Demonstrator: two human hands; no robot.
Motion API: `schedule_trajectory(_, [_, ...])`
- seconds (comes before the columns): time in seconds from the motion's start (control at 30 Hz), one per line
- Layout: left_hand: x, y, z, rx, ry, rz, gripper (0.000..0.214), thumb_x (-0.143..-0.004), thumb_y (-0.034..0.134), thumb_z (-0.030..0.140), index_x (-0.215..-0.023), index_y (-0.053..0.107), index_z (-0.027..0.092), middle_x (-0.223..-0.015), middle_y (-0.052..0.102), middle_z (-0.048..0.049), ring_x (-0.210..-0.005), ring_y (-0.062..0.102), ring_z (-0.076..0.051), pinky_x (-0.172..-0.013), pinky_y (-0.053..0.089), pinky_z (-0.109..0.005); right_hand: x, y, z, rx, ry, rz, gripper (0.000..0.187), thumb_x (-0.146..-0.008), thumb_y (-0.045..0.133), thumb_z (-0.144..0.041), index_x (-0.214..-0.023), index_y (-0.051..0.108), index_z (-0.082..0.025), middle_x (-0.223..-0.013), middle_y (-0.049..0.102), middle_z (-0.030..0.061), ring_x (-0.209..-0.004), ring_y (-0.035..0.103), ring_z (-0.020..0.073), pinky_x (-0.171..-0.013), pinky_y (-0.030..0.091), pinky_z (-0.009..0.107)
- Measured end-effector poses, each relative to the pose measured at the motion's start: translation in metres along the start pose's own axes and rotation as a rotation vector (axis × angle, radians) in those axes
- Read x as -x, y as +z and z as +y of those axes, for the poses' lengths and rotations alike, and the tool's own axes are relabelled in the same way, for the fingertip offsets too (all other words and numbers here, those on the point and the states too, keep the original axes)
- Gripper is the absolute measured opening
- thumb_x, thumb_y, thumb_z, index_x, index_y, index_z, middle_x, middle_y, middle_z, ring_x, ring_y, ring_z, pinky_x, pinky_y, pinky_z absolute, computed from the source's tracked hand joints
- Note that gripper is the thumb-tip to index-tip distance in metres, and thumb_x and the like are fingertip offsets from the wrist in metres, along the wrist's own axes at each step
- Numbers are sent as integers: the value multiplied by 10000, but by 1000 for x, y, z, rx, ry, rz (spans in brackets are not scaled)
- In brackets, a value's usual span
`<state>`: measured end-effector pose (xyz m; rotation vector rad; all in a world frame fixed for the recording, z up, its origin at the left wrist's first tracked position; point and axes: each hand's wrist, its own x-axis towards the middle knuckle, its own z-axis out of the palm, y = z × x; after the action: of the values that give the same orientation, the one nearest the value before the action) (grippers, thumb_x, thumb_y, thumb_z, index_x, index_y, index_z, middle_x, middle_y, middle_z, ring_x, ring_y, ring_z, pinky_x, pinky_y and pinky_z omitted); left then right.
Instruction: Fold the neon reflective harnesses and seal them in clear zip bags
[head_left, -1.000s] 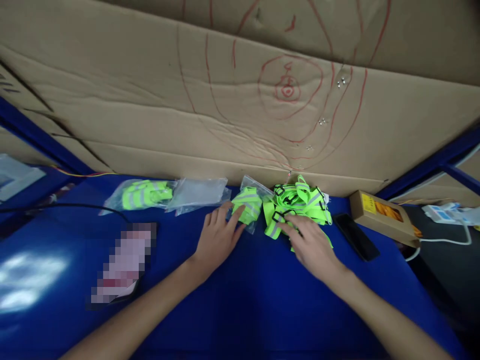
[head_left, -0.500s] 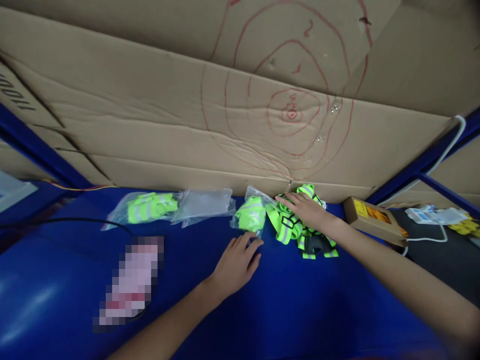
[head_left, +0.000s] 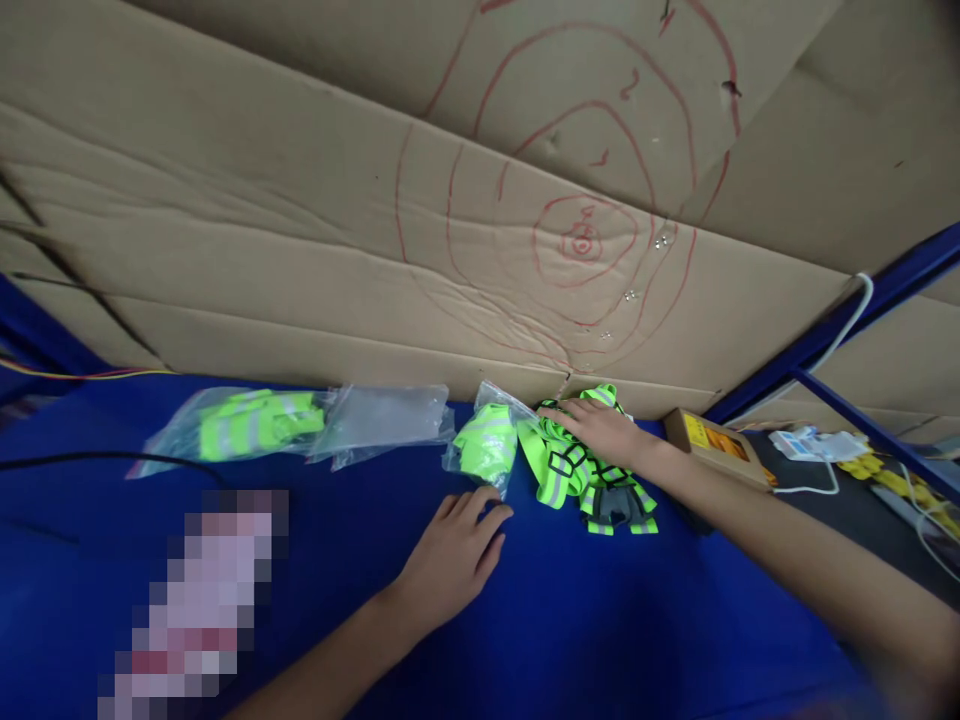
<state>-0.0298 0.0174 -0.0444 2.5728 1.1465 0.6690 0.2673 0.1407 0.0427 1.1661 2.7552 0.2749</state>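
Note:
My right hand [head_left: 596, 430] lies over a heap of neon-green reflective straps [head_left: 559, 480] with black buckles, fingers stretched across the top. Part of the heap is hidden beneath it. A dark grey piece [head_left: 616, 505] sits at the heap's front end. My left hand [head_left: 454, 548] is on the blue surface with its fingers loosely bent and apart, holding nothing. Its fingertips are at the lower edge of a clear bag with a folded neon-green reflective item [head_left: 486, 443] inside; whether they touch is unclear.
Farther left lie flat clear bags [head_left: 390, 415] and another bagged neon-green item [head_left: 259, 423]. A cardboard sheet [head_left: 300, 280] with red rings stands behind. At right are an open-fronted carton [head_left: 712, 445] and a blue frame bar [head_left: 840, 320]. A blurred-out pink object [head_left: 202, 590] and a black cable [head_left: 112, 457] are at left.
The whole view has shifted, so the things on the surface appear farther left and slightly lower. Both hands keep nearly the same places beside the bag and on the straps.

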Motion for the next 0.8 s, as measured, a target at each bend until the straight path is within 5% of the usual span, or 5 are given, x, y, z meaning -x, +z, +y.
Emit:
schedule_trajectory(0.27, [0,-3,2,55,-25,22,309,-1001,487,149,-1275,605,231,-1297,622,-108,-1125,670,-288,-961,562,-506,23,1,-2,-12,185,328,528,-918,499,-52,-1423,564,-192,-1314,678,163,-1218,633,304,-1039,480,448])
schedule_trajectory(0.4, [5,-6,12,218,-63,80,435,-1008,496,179,-1429,470,286,-1361,597,-106,-1161,667,-272,-988,582,-477,66,-28,-27,-361,583,995,560,-887,714,-284,-1404,516,-203,-1336,622,132,-1214,614,301,-1054,489,463])
schedule_trajectory(0.47, [8,-7,19,367,-84,119,562,-993,539,208,-1512,353,315,-1437,539,-119,-1199,651,-259,-980,599,-432,82,-33,-52,-702,692,1091,584,-833,790,-350,-1356,560,-226,-1349,621,114,-1185,635,290,-1040,515,456])
schedule_trajectory(0.63, [13,-9,26,493,28,341,860,-882,719,243,-1562,200,339,-1635,265,-170,-1427,483,-335,-1103,544,-492,85,-4,-124,-1719,726,602,646,-777,846,-420,-1335,579,-234,-1166,757,131,-959,756,292,-831,633,433])
schedule_trajectory(0.8, [8,-18,23,264,268,122,818,-903,657,146,-1586,261,360,-1690,259,-135,-1535,366,-340,-1209,427,-533,74,24,-167,-2006,931,352,630,-704,876,-433,-1244,633,-220,-1072,791,92,-908,767,278,-787,632,391])
